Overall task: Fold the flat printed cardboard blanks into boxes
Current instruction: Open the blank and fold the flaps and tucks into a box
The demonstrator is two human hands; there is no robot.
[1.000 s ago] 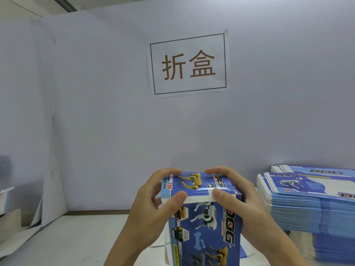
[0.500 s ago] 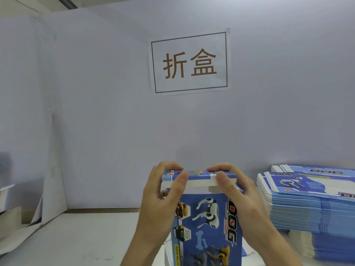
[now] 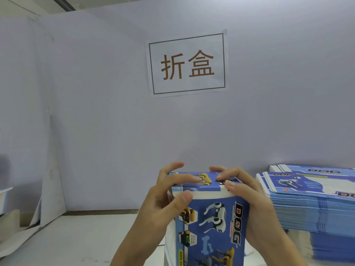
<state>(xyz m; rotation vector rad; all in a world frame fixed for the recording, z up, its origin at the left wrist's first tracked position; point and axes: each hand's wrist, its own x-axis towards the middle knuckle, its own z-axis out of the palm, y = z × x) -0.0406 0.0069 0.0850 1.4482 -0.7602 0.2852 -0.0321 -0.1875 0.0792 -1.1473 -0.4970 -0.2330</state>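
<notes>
Blue box [image 3: 213, 223] upright (contents unseen), both hands gripping its top, left hand [image 3: 165, 200], right hand [image 3: 247, 196], stack of blanks [image 3: 315, 200] beside.

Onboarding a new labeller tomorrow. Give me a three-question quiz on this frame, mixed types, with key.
1. True or false: the blue printed cardboard box stands upright with both hands on its top flap.
2. Multiple choice: where is the stack of flat blue printed cardboard blanks? A) on the person's left B) on the person's right C) under the box
3. Fill in: the white paper sign with brown characters hangs on the ____.

Key
1. True: the left hand and right hand press the flap, thumbs on the front edge.
2. B
3. Wall
</notes>
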